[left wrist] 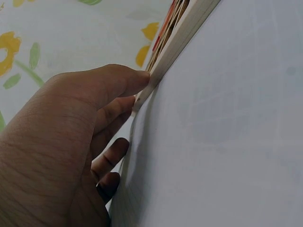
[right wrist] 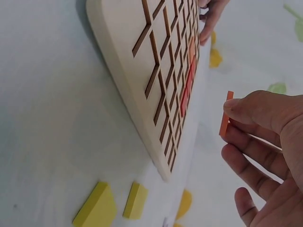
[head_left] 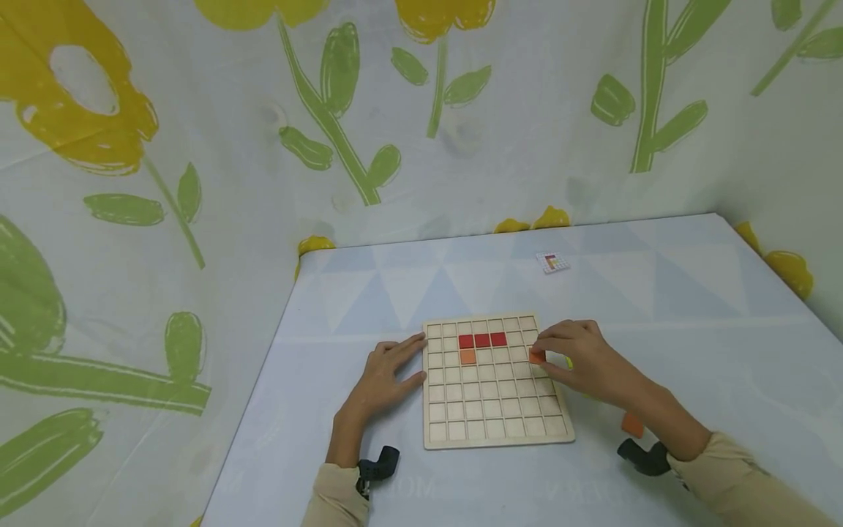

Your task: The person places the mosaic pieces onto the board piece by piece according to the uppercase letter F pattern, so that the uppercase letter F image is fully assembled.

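Note:
A square wooden grid board [head_left: 498,443] lies on the table. Three red tiles [head_left: 482,340] sit side by side in one of its upper rows, and an orange tile [head_left: 467,356] fills the cell below the leftmost. My left hand [head_left: 385,377] rests at the board's left edge, thumb and fingertips against its side, fingers fairly straight. Over the right edge, my right hand [head_left: 586,362] pinches another orange tile [right wrist: 226,113] between thumb and index finger. In the right wrist view that tile is held on edge, apart from the board.
Yellow-green tiles [right wrist: 97,205] lie to the right of the board, mostly hidden under my right hand in the head view. A loose orange tile [head_left: 633,424] is by my right wrist. Farther back lies a small card with a coloured grid pattern [head_left: 552,262]. A flower-printed curtain [head_left: 494,183] stands behind the table.

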### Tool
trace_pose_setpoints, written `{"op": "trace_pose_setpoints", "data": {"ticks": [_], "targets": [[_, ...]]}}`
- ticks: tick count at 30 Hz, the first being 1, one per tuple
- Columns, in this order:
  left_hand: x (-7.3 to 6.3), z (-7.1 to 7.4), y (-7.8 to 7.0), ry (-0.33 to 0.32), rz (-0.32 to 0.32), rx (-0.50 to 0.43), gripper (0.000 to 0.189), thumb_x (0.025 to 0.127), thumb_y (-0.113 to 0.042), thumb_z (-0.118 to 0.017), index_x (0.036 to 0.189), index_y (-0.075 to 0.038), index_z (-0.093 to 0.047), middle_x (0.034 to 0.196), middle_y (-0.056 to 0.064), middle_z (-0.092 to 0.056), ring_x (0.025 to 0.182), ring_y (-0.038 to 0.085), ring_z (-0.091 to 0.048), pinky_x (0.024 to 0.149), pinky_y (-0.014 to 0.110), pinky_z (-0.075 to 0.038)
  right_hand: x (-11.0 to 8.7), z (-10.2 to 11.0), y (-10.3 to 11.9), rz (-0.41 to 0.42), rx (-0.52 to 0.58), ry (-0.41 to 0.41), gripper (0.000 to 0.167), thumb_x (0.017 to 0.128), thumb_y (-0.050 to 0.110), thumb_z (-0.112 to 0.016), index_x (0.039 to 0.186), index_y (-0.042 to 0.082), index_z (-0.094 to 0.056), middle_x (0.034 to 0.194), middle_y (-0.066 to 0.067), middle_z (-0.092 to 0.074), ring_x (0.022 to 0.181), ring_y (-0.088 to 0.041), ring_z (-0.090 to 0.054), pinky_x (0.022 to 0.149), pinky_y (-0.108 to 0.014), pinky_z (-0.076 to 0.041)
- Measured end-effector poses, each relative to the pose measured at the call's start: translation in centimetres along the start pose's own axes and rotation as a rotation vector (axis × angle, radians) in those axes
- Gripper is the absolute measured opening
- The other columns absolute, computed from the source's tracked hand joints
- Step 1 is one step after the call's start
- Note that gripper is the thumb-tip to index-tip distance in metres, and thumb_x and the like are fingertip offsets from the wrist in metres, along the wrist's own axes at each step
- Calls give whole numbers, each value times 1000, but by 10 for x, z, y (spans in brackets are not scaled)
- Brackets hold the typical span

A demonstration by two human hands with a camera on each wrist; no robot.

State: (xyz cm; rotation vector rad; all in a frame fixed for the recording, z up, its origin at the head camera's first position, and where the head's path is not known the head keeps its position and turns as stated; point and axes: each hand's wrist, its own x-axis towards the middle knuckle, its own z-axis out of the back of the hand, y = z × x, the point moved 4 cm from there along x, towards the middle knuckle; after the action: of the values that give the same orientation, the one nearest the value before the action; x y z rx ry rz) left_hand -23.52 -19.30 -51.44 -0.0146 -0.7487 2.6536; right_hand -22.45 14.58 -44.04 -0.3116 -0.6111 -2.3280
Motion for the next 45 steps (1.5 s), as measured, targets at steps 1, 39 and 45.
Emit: {"op": "trace_pose_setpoints", "data": {"ticks": [1,39,45], "targets": [[0,0,0,2,2,-1,61,95,-43,-63,152,-28,-47,157,-17,-37,127,24,-41,97,48,-33,2,-2,1,2,0,4,27,74,9,-88,98,13,-77,103,2,-69,103,-23,-61,89,-46,-35],[-4,-2,-1,5,34,-30,62,94,-42,-65,152,-30,-47,156,-20,-37,125,23,-41,96,47,-34,45,-53,40,118,78,107,17,80,14,-85,95,16,-77,99,6,-70,100,-17,-61,86,-44,-39],[-2,1,-1,-9,11,-26,60,95,-42,-64,151,-28,-48,156,-18,-38,125,22,-41,96,47,-33,50,-56,43,130,86,114,17,80,15,-85,95,15,-77,99,6,-71,100,-18,-61,86,-45,-39]]}}
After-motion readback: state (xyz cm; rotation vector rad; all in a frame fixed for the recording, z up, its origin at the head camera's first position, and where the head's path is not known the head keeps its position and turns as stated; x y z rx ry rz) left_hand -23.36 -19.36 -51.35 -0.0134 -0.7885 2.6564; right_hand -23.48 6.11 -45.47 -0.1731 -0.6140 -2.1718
